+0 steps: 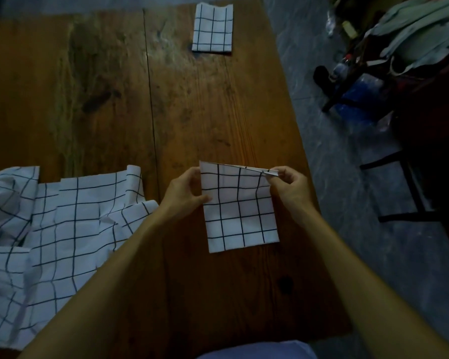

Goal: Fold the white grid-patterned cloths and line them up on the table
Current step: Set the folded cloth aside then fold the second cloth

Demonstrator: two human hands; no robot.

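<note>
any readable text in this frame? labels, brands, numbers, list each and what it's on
None readable.
Folded cloth in the hands, folded cloth at the far edge, unfolded cloths on the left: black grid lines only, no print or tag.
Wooden table: bare wood, no markings.
Bottles and clutter on the floor at right: any labels are too dark and blurred to read.

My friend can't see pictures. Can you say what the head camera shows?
Both hands, left hand and right hand, pinch the top corners of a folded grid cloth on a wooden table. Another folded cloth lies far off; unfolded cloths sit left.
</note>
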